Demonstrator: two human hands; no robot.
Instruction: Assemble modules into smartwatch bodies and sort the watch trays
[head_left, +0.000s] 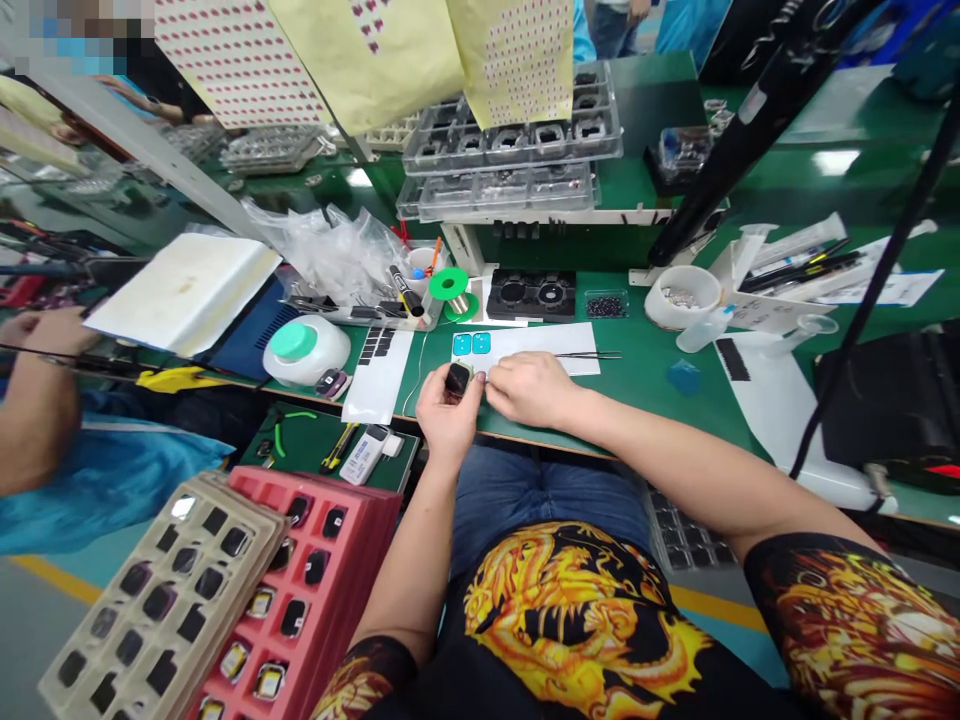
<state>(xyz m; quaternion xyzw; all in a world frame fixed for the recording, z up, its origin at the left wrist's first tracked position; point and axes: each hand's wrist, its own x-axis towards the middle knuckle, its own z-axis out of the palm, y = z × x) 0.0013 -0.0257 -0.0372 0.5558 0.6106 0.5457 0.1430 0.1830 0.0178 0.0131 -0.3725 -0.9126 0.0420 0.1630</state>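
My left hand (448, 415) is closed around a small square watch body (458, 378) with a dark screen, held just above the bench's front edge. Close beside it, my right hand (531, 388) has its fingers pinched together near the watch's side; whatever lies between the fingertips is hidden. Thin dark tweezers (592, 355) reach out beyond the right hand over a white sheet (581, 338); I cannot tell whether they touch the hand. Two blue square pieces (471, 344) lie on that sheet, just behind the watch.
A solder wire spool (450, 290), a black fixture (531, 294) and a small screw tray (606, 304) stand behind my hands. At left are a white bottle (306, 348) and stacked red trays (307, 590) of watch parts. A co-worker's arm (37, 400) shows far left.
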